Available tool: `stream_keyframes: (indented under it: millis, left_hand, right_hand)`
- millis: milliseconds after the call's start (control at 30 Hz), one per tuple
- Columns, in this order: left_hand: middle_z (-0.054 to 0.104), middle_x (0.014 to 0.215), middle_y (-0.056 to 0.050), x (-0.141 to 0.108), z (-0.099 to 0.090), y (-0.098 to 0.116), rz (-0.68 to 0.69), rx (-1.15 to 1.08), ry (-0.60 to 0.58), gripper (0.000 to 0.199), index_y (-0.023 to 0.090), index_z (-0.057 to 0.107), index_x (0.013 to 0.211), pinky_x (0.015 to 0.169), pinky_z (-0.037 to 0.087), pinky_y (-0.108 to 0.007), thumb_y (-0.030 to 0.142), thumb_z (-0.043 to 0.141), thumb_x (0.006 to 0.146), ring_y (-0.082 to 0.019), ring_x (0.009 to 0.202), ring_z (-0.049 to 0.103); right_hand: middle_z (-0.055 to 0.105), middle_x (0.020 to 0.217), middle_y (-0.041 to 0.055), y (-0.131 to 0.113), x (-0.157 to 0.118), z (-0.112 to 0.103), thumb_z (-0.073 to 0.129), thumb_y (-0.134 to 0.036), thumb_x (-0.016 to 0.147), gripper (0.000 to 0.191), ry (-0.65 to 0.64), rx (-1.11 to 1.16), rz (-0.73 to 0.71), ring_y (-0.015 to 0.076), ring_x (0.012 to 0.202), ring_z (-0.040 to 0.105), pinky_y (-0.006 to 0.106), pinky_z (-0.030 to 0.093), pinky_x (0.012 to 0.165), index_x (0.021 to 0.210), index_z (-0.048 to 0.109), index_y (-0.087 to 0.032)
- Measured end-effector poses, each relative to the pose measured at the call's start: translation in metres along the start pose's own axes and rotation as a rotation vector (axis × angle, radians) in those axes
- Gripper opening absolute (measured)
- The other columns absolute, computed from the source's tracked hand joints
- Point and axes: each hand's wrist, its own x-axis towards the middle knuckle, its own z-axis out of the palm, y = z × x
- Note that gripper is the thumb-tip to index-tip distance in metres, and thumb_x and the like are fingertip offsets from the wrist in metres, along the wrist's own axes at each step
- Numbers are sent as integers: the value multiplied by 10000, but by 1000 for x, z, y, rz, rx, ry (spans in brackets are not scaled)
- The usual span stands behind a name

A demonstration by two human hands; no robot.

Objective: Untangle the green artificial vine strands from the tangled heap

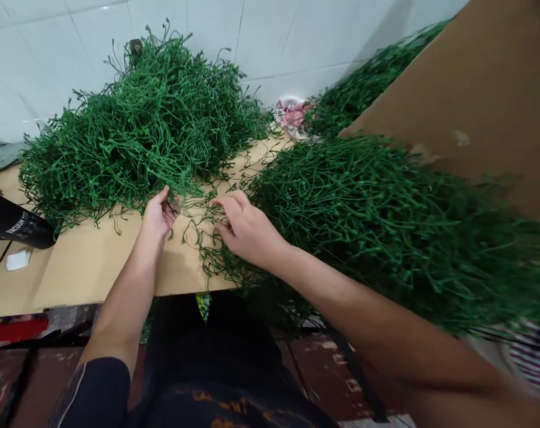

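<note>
Two big heaps of thin green plastic-looking stems lie on a cardboard-covered surface (91, 261). The left heap (154, 119) rises against the tiled wall; the right heap (363, 208) spreads past my right forearm. My left hand (160, 215) is at the front edge of the left heap, its fingers curled around a few green stems. Just right of it, my right hand (243, 226) has thumb and fingers pinched near loose stems (203, 232) between the heaps. Exactly what the right fingertips hold is too small to tell.
A black bottle (15, 220) lies at the left edge near a small white piece (18, 260). Behind the gap is a white container with pink material (293, 114). A large brown cardboard panel (488, 113) leans at the upper right, with more green stems (363, 86) behind it.
</note>
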Motion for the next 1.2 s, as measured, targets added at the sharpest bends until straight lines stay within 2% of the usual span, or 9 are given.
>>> stream_keyframes:
  millis: [133, 233, 367, 500, 600, 733, 833, 1033, 1200]
  left_hand:
    - [547, 462, 52, 2, -4, 3, 32, 28, 21, 140, 162, 561, 731, 435, 449, -188, 262, 551, 828, -65, 370, 503]
    - [596, 520, 41, -3, -3, -2, 18, 45, -30, 100, 159, 558, 737, 494, 483, -183, 215, 559, 820, -64, 418, 549]
    - [583, 515, 51, -7, -2, -10, -1, 109, -129, 54, 153, 576, 781, 550, 499, -170, 187, 561, 821, -48, 409, 537]
    - [586, 525, 51, -3, -5, -13, 14, 121, -165, 108, 159, 568, 750, 620, 518, -181, 209, 539, 842, -46, 432, 547]
    - [637, 606, 20, -3, -9, -14, 42, 161, -196, 116, 167, 584, 805, 710, 536, -230, 260, 532, 850, -94, 591, 641]
    - [701, 861, -75, -12, -11, -18, -70, 300, -352, 276, 159, 606, 901, 825, 532, -321, 392, 461, 879, -191, 920, 669]
    - [694, 922, -93, -20, -9, -22, -143, 414, -422, 291, 147, 607, 879, 863, 522, -358, 382, 437, 892, -216, 997, 645]
    - [654, 707, -27, -21, -3, -25, -59, 471, -295, 140, 151, 560, 742, 711, 525, -261, 258, 546, 831, -138, 745, 662]
    - [583, 540, 16, -14, 2, -23, -24, 356, -124, 131, 150, 554, 712, 601, 514, -219, 187, 467, 802, -110, 584, 626]
  right_hand:
    - [546, 1061, 114, 9, 1, 5, 507, -209, 830, 271, -67, 76, 121, 140, 680, 553, 317, 459, 727, 1069, 568, -98]
    - [542, 1071, 116, 5, 7, 9, 523, -258, 839, 293, -19, 114, 98, 155, 758, 567, 307, 451, 740, 1080, 565, -98]
    - [518, 1146, 153, -7, 21, 16, 561, -256, 817, 385, 52, 95, 4, 227, 1031, 525, 323, 417, 866, 1151, 530, -68]
    - [560, 1121, 164, -16, 33, 29, 573, -234, 804, 371, -89, 1, -54, 260, 1058, 506, 353, 389, 887, 1130, 539, -60]
    - [615, 988, 129, -17, 37, 35, 432, -232, 883, 251, -145, 21, -14, 220, 909, 556, 316, 396, 786, 1028, 579, -90]
    - [608, 929, 116, -9, 42, 36, 380, -221, 898, 245, -25, 30, 40, 207, 892, 539, 302, 377, 778, 939, 593, -108]
    - [581, 960, 129, -4, 43, 38, 409, -215, 875, 213, 49, 16, 62, 209, 910, 523, 306, 381, 795, 887, 586, -96]
    - [561, 1013, 147, -8, 38, 43, 418, -201, 861, 210, 45, 21, 74, 215, 882, 539, 311, 400, 747, 949, 569, -85]
    - [614, 986, 129, -13, 36, 44, 365, -187, 888, 266, -125, 49, 50, 213, 818, 582, 295, 380, 675, 1087, 510, -89]
